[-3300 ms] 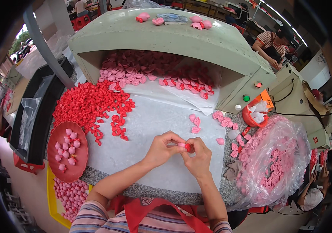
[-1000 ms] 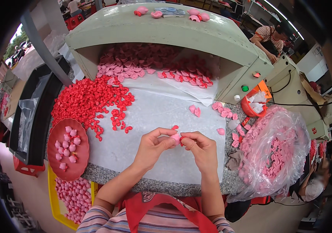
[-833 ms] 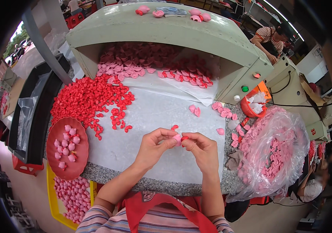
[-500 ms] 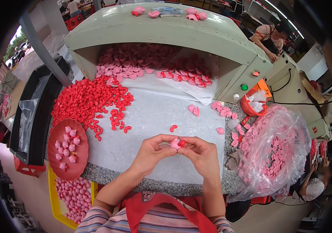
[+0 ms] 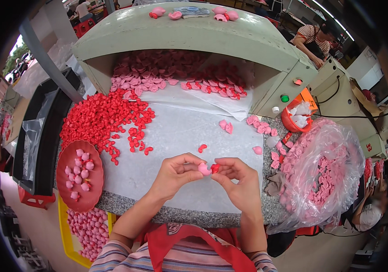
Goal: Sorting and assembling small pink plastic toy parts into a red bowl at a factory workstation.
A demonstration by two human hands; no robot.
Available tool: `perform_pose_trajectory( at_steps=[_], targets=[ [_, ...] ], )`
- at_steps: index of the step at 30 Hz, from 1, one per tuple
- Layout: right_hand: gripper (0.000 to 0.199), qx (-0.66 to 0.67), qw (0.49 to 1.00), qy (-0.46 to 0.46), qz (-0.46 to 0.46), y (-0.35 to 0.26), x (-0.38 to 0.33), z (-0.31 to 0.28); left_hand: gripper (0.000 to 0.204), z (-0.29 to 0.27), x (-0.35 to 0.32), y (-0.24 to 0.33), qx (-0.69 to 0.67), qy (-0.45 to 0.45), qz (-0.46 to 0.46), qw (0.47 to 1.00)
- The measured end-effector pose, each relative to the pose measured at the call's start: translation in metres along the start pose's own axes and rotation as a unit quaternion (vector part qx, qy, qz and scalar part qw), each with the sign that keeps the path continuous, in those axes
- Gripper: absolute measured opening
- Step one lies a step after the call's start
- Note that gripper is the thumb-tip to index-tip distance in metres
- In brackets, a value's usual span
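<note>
Above the white sheet (image 5: 180, 131), my two hands meet with their fingertips almost together. My left hand (image 5: 176, 175) pinches a small, round pink plastic part (image 5: 204, 169) between thumb and fingers. A small red plastic part (image 5: 215, 168) is between the thumb and fingers of my right hand (image 5: 238, 180), right beside the pink one. Whether the two parts touch is hard to see. On the sheet just beyond my hands lies one loose red piece (image 5: 202, 148). A large heap of red pieces (image 5: 96, 118) spreads at the left.
Pink shells fill the opening of a green-grey machine (image 5: 185, 38) at the back. At left stand a red dish (image 5: 73, 200) of pink figures, a yellow crate (image 5: 66, 240) and a black bin (image 5: 24, 167). A clear bag (image 5: 339, 181) of pink parts and a red cup (image 5: 289, 121) are right.
My hands have drawn slightly apart. The red part now sits a little farther right of the pink part, and my right-hand fingers have shifted on it.
</note>
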State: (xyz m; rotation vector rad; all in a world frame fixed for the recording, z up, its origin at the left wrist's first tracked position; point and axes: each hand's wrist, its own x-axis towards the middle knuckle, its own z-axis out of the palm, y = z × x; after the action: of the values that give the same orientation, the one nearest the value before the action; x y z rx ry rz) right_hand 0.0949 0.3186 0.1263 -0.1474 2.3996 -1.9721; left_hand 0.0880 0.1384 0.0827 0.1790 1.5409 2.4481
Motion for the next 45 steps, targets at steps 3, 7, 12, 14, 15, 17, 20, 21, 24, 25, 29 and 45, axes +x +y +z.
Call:
perform_pose_trajectory(
  at_steps=[3,7,12,14,15,17,20,21,24,25,29,45],
  targets=[
    [0.022,-0.008,1.0,-0.026,-0.012,0.001,0.002,0.001,0.022,0.002,-0.002,0.001,0.01,-0.009,-0.001,1.0],
    [0.021,-0.024,0.998,-0.057,-0.034,0.003,0.003,-0.001,0.024,0.001,-0.004,0.002,0.026,-0.022,0.005,0.999],
    [0.022,-0.056,0.994,-0.067,-0.064,-0.003,0.0,0.0,0.025,0.004,-0.007,-0.001,0.012,-0.015,0.001,1.0],
    [0.023,-0.158,0.984,-0.038,-0.076,-0.009,-0.003,0.005,0.025,0.012,-0.01,-0.002,0.0,0.01,-0.032,0.999],
    [0.023,-0.158,0.984,-0.038,-0.076,-0.01,-0.003,0.007,0.025,0.021,-0.013,-0.004,0.052,0.047,0.013,0.997],
    [0.024,-0.143,0.987,-0.014,-0.064,-0.009,-0.004,0.01,0.025,0.026,-0.015,-0.001,0.104,0.083,0.057,0.989],
    [0.025,-0.161,0.985,-0.02,-0.061,-0.011,-0.006,0.007,0.02,0.021,-0.009,0.009,0.102,0.055,0.028,0.993],
    [0.025,-0.16,0.985,-0.02,-0.062,-0.011,-0.007,0.007,0.02,0.015,-0.007,0.013,0.064,0.012,-0.017,0.998],
    [0.026,-0.139,0.989,-0.023,-0.05,-0.011,-0.01,0.01,0.02,0.008,-0.01,0.025,0.03,-0.032,-0.07,0.997],
    [0.025,-0.136,0.988,-0.027,-0.07,-0.011,-0.01,0.011,0.02,0.008,-0.011,0.028,0.035,-0.031,-0.076,0.996],
    [0.022,-0.185,0.972,-0.004,-0.148,-0.01,-0.01,0.023,0.018,0.006,-0.015,0.021,0.022,-0.021,-0.055,0.998],
    [0.031,-0.219,0.953,0.079,-0.195,0.079,0.073,0.009,0.01,-0.011,0.107,-0.035,0.217,-0.011,0.017,0.976]
  ],
)
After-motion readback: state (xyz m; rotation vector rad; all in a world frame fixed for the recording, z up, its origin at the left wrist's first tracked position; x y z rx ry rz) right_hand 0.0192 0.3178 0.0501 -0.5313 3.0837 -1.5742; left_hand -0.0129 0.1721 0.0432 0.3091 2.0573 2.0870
